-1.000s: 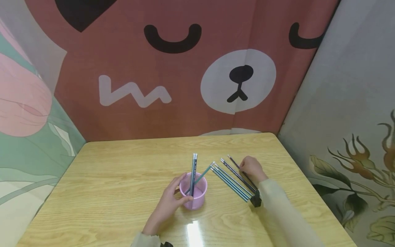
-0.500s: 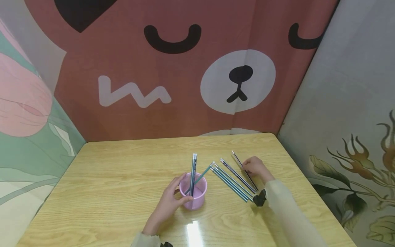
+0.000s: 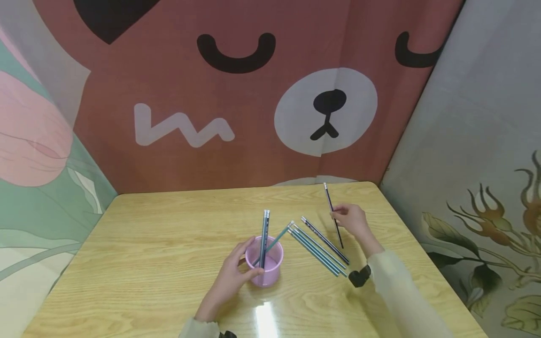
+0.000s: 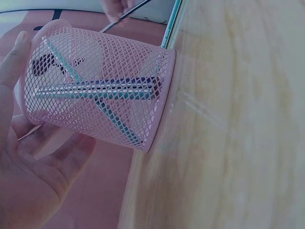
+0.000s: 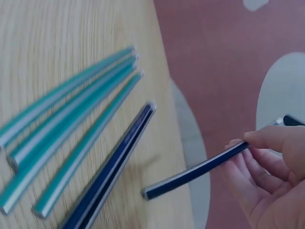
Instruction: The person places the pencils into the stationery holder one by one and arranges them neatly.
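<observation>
My left hand [image 3: 230, 268] holds a pink mesh pencil cup [image 3: 270, 278], thumb at the near rim and fingers around its left side. Two pencils [image 3: 265, 230] stand nearly upright in the cup, and a teal pencil [image 3: 279, 237] leans right across its rim. My right hand [image 3: 354, 220] pinches a dark blue pencil [image 5: 200, 172] between thumb and fingers, its eraser end pointing up and away. In the right wrist view, the pencil's lower end hangs over the table edge area. Left of it lie dark pencils [image 3: 323, 238] side by side.
Several teal pencils [image 3: 314, 249] lie in a slanted row on the wooden table [image 3: 177, 244], between the cup and the right hand. A printed bear curtain [image 3: 169, 164] rises behind the table's back edge, and a floral one [image 3: 465, 141] stands at the right.
My right hand has drawn the dark pencil away from the others, moving right and back, and raised it to a steeper angle. The left hand and cup have stayed still.
</observation>
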`<control>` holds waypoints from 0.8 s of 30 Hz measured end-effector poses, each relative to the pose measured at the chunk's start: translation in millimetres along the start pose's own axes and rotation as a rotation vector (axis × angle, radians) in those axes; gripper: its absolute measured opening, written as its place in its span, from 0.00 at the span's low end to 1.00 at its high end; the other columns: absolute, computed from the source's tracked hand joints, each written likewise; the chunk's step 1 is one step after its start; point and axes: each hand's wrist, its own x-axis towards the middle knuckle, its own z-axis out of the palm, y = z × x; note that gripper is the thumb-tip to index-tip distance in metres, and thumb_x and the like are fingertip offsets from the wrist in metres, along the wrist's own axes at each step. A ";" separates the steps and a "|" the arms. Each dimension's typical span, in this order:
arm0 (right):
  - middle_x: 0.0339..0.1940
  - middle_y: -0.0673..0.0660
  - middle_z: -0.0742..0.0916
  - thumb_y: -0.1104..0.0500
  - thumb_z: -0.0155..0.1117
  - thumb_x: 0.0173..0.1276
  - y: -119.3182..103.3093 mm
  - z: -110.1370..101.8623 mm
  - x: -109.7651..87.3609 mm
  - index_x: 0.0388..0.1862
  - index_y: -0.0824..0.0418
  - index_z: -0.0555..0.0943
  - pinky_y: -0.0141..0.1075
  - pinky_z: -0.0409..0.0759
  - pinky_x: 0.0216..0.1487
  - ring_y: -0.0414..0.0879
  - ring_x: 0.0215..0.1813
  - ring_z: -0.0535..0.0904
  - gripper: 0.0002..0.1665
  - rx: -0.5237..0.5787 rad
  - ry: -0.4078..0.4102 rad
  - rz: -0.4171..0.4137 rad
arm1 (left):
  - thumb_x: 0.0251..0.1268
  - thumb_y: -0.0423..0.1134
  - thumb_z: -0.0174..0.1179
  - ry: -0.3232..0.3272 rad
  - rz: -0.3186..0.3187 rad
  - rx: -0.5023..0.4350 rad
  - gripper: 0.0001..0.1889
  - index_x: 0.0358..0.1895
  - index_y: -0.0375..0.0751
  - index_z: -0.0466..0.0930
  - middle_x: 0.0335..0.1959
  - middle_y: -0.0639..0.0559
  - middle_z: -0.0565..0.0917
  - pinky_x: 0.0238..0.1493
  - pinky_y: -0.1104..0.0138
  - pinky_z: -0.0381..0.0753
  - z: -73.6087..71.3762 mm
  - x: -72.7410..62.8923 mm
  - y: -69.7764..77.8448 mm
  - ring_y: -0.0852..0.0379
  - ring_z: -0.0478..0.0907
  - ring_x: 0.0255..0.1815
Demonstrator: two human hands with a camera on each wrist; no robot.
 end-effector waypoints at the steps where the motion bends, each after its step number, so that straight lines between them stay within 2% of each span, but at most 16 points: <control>1: 0.43 0.69 0.87 0.64 0.62 0.67 -3.5 0.8 -2.4 0.47 0.72 0.80 0.39 0.90 0.42 0.50 0.41 0.85 0.13 0.012 0.018 -0.015 | 0.51 0.44 0.71 0.000 0.004 0.002 0.44 0.73 0.44 0.61 0.68 0.45 0.72 0.67 0.47 0.74 0.0 0.1 -0.1 0.40 0.69 0.68; 5: 0.43 0.67 0.87 0.63 0.63 0.67 -16.5 4.3 -12.4 0.48 0.70 0.80 0.34 0.89 0.41 0.50 0.42 0.85 0.14 0.075 0.072 -0.043 | 0.51 0.44 0.71 -0.003 0.014 0.007 0.44 0.73 0.44 0.60 0.68 0.45 0.71 0.67 0.47 0.74 -0.1 0.5 -0.3 0.40 0.69 0.68; 11: 0.42 0.66 0.87 0.62 0.65 0.67 -36.6 10.2 -28.8 0.46 0.70 0.80 0.29 0.88 0.40 0.32 0.36 0.82 0.13 0.227 0.119 -0.069 | 0.51 0.45 0.71 -0.004 0.006 0.017 0.44 0.73 0.44 0.60 0.68 0.45 0.71 0.66 0.48 0.75 -0.1 0.0 -0.2 0.40 0.69 0.68; 14: 0.43 0.65 0.87 0.63 0.65 0.66 -46.4 13.7 -37.8 0.46 0.70 0.79 0.28 0.88 0.40 0.28 0.35 0.81 0.13 0.310 0.136 -0.074 | 0.52 0.45 0.71 -0.007 0.010 0.018 0.44 0.73 0.43 0.60 0.68 0.44 0.71 0.66 0.47 0.75 -0.1 0.2 -0.5 0.39 0.68 0.68; 20: 0.44 0.65 0.87 0.65 0.64 0.67 -65.0 19.9 -55.7 0.46 0.72 0.77 0.29 0.88 0.42 0.31 0.38 0.83 0.12 0.438 0.150 -0.095 | 0.52 0.45 0.71 -0.008 0.018 0.018 0.44 0.73 0.42 0.60 0.68 0.44 0.71 0.66 0.47 0.75 0.1 1.1 -1.6 0.39 0.68 0.68; 24: 0.39 0.57 0.88 0.68 0.63 0.66 -71.9 25.5 -64.5 0.44 0.73 0.76 0.34 0.89 0.43 0.35 0.39 0.84 0.11 0.520 0.137 -0.104 | 0.52 0.44 0.71 -0.004 0.015 0.019 0.44 0.73 0.42 0.60 0.68 0.45 0.71 0.66 0.47 0.75 0.4 1.3 -2.1 0.39 0.69 0.68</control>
